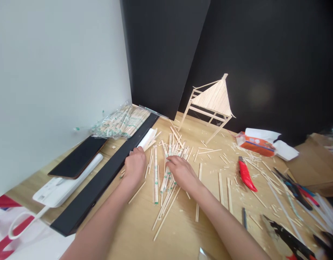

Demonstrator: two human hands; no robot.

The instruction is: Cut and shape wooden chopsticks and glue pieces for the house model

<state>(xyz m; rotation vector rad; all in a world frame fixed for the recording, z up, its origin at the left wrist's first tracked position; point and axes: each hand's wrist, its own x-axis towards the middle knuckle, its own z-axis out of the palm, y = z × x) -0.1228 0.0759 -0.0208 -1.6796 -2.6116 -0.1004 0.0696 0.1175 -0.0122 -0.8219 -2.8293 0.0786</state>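
Observation:
My left hand [135, 164] is closed in a fist at the inner edge of a long black bar [101, 182]. A white strip [147, 139] with bare sticks beside it lies just past its knuckles; what its fingers hold is hidden. My right hand [182, 172] reaches into a loose pile in the middle of the table, its fingers closed on paper-wrapped chopsticks [165, 180] with green print. Another wrapped pair of chopsticks [156, 177] lies between my hands. Bare wooden sticks [167, 213] fan out below the pile.
A stick-built model with a pointed roof [216, 99] stands at the back. Left are a bag of wrapped chopsticks [125, 121], a phone [78, 157] and a power strip [66, 186]. Right lie a red utility knife [246, 175], an orange box [255, 142], pliers [293, 189] and a glue gun [288, 236].

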